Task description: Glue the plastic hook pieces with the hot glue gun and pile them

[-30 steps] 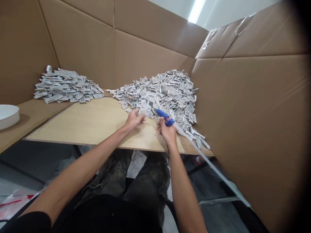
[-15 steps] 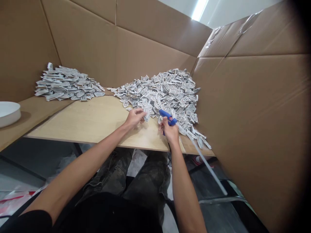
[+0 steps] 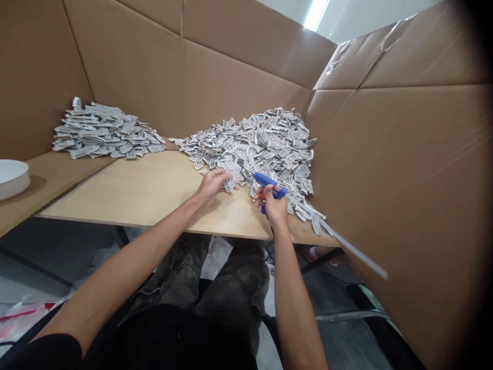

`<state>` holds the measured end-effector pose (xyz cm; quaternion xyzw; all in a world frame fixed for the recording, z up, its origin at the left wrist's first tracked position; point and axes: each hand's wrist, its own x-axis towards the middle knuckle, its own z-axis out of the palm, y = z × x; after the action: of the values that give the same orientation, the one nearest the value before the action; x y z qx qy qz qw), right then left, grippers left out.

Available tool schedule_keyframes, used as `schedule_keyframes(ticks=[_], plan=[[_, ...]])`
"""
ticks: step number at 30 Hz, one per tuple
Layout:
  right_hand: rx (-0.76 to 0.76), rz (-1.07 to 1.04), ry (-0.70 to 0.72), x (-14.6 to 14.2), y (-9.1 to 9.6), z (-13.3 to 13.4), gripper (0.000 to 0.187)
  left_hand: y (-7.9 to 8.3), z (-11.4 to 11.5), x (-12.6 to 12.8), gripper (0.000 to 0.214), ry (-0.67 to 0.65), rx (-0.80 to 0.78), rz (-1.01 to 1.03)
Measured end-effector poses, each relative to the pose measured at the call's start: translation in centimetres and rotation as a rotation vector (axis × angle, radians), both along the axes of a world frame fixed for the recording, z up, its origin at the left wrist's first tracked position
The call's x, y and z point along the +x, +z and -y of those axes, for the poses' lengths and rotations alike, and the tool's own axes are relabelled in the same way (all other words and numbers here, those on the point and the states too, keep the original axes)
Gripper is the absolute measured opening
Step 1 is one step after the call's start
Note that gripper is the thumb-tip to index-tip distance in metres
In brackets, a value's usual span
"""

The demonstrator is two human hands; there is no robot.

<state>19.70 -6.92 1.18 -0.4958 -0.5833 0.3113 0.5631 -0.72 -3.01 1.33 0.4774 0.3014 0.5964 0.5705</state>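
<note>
My left hand (image 3: 214,185) pinches a small flat grey-white slotted piece (image 3: 230,181) by its edge, just above the board. To its right, my right hand (image 3: 272,203) is wrapped round the handle of a blue glue gun (image 3: 265,180). The gun's nozzle points left toward the held piece, a short gap apart. A long translucent glue stick (image 3: 356,247) sticks out of the gun's back, slanting down to the right. Behind both hands rises a big heap of similar slotted pieces (image 3: 265,139).
A second pile of slotted pieces (image 3: 106,131) lies at the back left. A white round dish (image 3: 13,180) stands at the far left. Cardboard walls (image 3: 239,77) enclose the back and sides of the wooden board (image 3: 127,192). Part of a person's foot (image 3: 321,253) shows beneath the board.
The glue gun has shifted slightly right, and its glue stick has swung up and outward to the right. My left hand still holds the slotted piece in nearly the same place.
</note>
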Motion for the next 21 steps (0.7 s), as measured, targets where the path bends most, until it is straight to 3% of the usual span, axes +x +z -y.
schedule_keyframes(ticks=[4,21], plan=[[-0.037,-0.009,0.124,-0.9,0.1,0.4,0.078,0.0,0.0,-0.1,0.027,0.081,-0.003,-0.111],[-0.055,0.100,0.103,-2.0,0.4,1.3,0.073,-0.7,-0.2,-0.1,0.033,0.114,0.079,-0.179]])
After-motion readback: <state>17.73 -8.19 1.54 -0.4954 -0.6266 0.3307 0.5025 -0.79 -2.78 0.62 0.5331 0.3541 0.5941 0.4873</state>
